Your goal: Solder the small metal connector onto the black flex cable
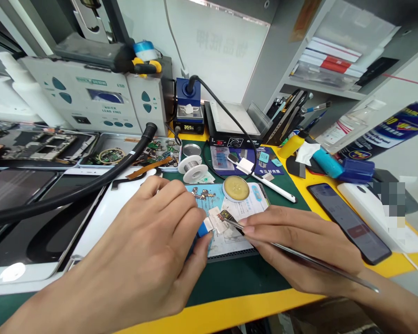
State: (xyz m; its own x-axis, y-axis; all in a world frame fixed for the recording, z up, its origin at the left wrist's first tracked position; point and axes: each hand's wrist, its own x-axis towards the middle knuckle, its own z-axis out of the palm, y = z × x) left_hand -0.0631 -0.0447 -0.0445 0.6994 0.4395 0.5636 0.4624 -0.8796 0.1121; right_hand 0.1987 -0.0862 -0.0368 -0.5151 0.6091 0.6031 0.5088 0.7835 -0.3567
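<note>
My left hand (pixel 160 236) is closed around a blue-handled piece (pixel 205 228), whose flat silvery end points to the right. Pinched in my right hand (pixel 296 241) is a thin metal tool (pixel 320 265), and its tip reaches a small dark part (pixel 227 215) at the silvery end. Whether the tip touches that part is too small to tell. Both hands are over a white and blue work pad (pixel 226 246). Behind them on the pad sit a round tin of yellowish paste (pixel 236 188) and a small circuit piece (pixel 202 194).
A black hose (pixel 90 195) crosses the left side above phone screens. Behind stand a grey soldering station (pixel 101 104), a solder spool (pixel 192 170) and a tray of boards (pixel 125 150). A white pen-like tool (pixel 271 188) and a phone (pixel 348 222) lie to the right.
</note>
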